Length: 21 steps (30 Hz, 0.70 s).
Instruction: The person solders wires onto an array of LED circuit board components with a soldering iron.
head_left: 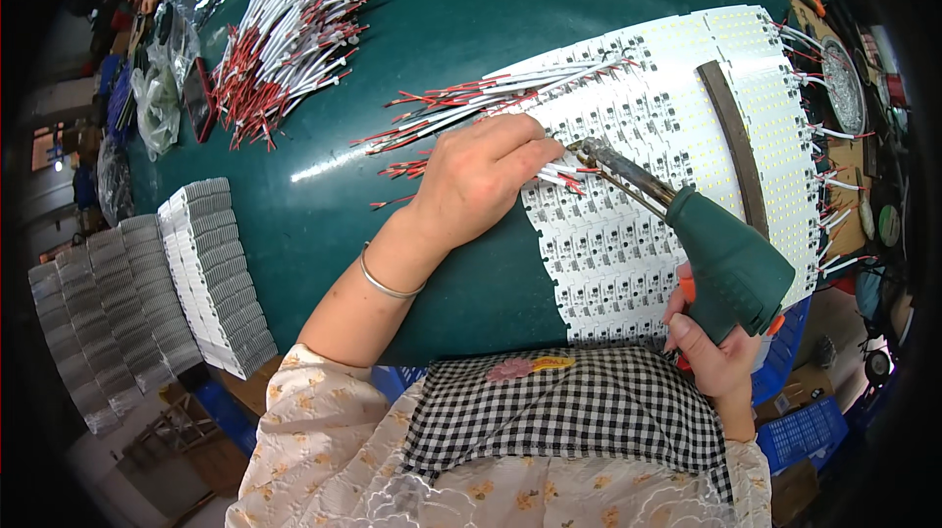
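My left hand (481,180) rests on the green table, pinching a white cable with red wire ends (559,175) against a white LED circuit board panel (667,145). My right hand (711,346) grips a green soldering gun (726,263); its metal tip (589,150) touches the board right by my left fingertips. A bundle of the same red-and-white cables (491,91) lies fanned across the panel's left edge, just above my left hand. A dark curved strip (731,135) lies across the panel.
A big pile of loose cables (294,32) sits at the far left of the green table (442,8). Stacks of white boards (211,273) stand at the left edge. Plastic bags (177,37) lie far left. A round metal dish (844,86) is at right.
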Each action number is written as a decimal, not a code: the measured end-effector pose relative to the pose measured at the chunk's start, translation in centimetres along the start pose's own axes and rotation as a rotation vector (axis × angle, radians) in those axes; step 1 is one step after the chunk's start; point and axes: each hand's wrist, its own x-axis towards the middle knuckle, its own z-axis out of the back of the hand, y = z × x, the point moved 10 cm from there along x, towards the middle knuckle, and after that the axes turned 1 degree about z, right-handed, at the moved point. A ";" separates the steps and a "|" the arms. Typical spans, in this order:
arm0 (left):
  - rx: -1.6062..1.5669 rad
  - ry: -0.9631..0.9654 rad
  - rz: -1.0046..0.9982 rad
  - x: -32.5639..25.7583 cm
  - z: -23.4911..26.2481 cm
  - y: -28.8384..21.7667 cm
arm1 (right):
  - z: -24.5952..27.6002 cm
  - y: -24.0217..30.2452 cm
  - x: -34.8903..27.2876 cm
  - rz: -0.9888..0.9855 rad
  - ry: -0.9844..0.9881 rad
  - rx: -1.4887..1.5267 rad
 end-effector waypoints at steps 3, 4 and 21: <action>0.007 0.002 -0.007 0.0 0.1 -0.1 | 0.4 -0.3 -0.4 -0.022 -0.020 -0.064; 0.012 0.007 -0.008 0.0 0.1 -0.2 | 0.4 -0.4 -0.5 -0.026 -0.007 -0.131; 0.035 0.020 -0.018 0.0 0.0 -0.4 | 4.8 3.4 -0.1 0.151 -0.258 0.144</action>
